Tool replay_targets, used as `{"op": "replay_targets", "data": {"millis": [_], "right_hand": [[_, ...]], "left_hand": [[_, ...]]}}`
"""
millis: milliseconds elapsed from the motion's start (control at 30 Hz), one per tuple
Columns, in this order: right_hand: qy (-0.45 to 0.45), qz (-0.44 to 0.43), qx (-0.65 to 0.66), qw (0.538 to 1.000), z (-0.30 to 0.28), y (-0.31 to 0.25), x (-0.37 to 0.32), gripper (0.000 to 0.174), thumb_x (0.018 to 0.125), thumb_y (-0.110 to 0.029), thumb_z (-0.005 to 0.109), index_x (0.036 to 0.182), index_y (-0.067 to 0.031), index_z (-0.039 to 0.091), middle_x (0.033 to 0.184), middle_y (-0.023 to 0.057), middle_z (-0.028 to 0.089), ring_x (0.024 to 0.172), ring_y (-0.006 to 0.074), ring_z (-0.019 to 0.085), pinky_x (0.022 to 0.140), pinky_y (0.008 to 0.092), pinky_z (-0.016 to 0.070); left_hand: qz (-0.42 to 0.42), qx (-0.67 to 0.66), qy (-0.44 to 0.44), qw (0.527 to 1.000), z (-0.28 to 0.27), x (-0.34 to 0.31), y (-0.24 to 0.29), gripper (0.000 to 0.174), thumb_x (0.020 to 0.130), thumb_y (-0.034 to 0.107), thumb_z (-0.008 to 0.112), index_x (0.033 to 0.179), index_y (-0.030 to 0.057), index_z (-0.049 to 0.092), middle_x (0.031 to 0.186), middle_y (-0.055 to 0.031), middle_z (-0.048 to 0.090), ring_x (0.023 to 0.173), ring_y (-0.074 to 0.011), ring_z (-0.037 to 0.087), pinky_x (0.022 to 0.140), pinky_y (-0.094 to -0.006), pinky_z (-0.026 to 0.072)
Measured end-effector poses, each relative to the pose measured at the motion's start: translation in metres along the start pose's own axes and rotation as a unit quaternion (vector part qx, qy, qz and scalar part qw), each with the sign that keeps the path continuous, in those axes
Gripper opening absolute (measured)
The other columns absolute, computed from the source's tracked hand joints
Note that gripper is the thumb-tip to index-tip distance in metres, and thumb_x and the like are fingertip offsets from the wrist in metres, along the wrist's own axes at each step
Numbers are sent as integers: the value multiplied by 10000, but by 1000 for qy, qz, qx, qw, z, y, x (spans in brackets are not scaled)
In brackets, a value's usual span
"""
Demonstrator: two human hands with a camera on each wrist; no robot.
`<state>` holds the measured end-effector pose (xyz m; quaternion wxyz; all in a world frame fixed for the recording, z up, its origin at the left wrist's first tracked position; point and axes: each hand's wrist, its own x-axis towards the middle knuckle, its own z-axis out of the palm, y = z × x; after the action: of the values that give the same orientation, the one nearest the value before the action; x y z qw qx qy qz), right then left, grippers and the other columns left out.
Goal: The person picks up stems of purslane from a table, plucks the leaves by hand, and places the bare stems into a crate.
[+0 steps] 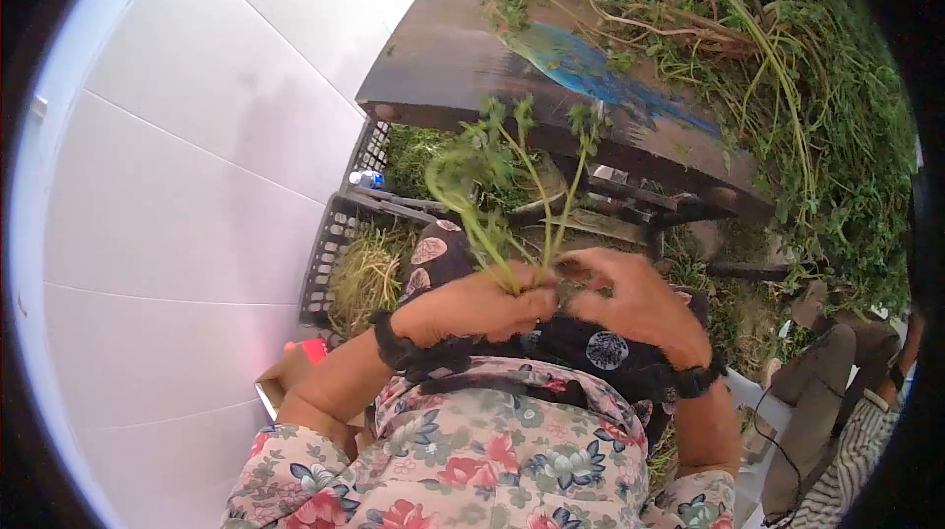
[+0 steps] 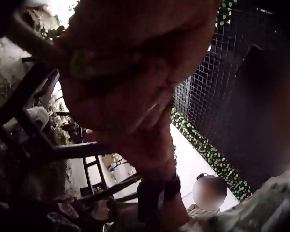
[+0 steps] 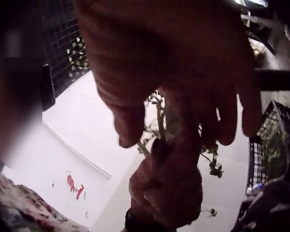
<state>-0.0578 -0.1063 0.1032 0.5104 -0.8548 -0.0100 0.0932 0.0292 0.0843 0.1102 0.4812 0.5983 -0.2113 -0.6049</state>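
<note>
Several leafy green stems (image 1: 551, 204) stand up from the left hand (image 1: 477, 305), which pinches their lower ends in front of the lap. Close beside it, the right hand (image 1: 630, 301) has its fingers slightly bent and parted, the fingertips near the stem bases. In the right wrist view the right hand (image 3: 179, 63) hangs over the left hand (image 3: 166, 188), its fingers spread and its thumb apart, with small leaves (image 3: 216, 168) showing behind. The left wrist view is dark; the left hand (image 2: 130, 82) fills its middle, with a pale stem (image 2: 31, 38) at the upper left.
A painted wooden table (image 1: 433, 66) carries a large heap of greens (image 1: 837, 125). Black crates hold greens (image 1: 418, 155) and yellowish stems (image 1: 362, 278) at the left. Another person's legs (image 1: 832, 372) are at the right, beside a white wall's opposite side. A white wall (image 1: 177, 214) stands left.
</note>
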Motion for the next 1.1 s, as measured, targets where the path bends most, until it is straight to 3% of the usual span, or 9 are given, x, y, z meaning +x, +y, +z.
{"op": "replay_targets", "data": {"millis": [167,233,300,367,633,733,833,1000,1100], "right_hand": [[-160,-33,190,968,28,-13,13,331,716,-144,597,1019,-12,577,1003,101,615,934,128,552,805,280,444],[-141,3,281,949,28,-10,9,249,752,-135,601,971,-21,574,992,104,612,955,150,549,838,298,433],[-107,-5,396,912,30,-4,4,178,788,-134,600,930,-33,567,994,103,606,971,167,544,866,315,422],[-59,-56,528,845,35,5,2,123,822,-140,596,895,-49,556,1007,98,596,985,178,539,890,332,412],[85,7,389,917,38,2,1,152,880,-159,524,964,-33,538,1050,62,575,979,163,537,871,304,418],[124,27,403,906,33,9,-2,189,879,-160,512,1015,-34,549,1041,50,585,959,147,544,852,289,423],[146,38,368,918,34,18,-6,273,871,-198,527,1096,-46,566,1032,53,599,934,148,563,833,294,430],[101,85,321,938,33,14,-7,301,897,-226,469,1155,-88,540,1073,91,579,1028,205,532,894,324,397],[236,-112,-25,965,37,30,-14,298,871,-200,525,1122,-40,533,988,55,596,900,155,562,811,281,438]], "left_hand": [[203,371,-211,881,-11,21,-63,198,922,212,466,1026,60,539,999,-13,543,1022,-181,500,841,-287,404],[395,471,-142,775,-6,14,-44,196,892,211,491,1003,57,537,866,-80,565,854,-235,540,760,-338,431],[357,439,-162,808,-7,13,-31,188,865,201,512,975,50,534,805,-114,578,770,-255,559,715,-357,444],[69,250,-261,930,-11,11,-27,173,842,180,529,942,39,533,816,-113,582,770,-244,558,706,-345,442],[218,256,116,935,4,10,-16,411,858,161,520,1209,-19,407,688,-60,544,591,-129,486,573,-265,435],[122,57,118,984,14,6,-6,252,879,187,503,1041,-5,530,665,-53,505,608,-112,488,582,-278,426],[138,-5,113,984,10,9,-9,420,928,254,448,1285,38,395,654,13,469,548,-51,391,469,-187,310],[265,31,144,953,20,27,-6,321,937,278,446,1138,30,475,664,36,437,538,-29,357,455,-176,274],[238,-14,134,962,18,26,-2,249,932,255,449,1002,23,507,649,41,443,553,-40,387,478,-207,323]]}}
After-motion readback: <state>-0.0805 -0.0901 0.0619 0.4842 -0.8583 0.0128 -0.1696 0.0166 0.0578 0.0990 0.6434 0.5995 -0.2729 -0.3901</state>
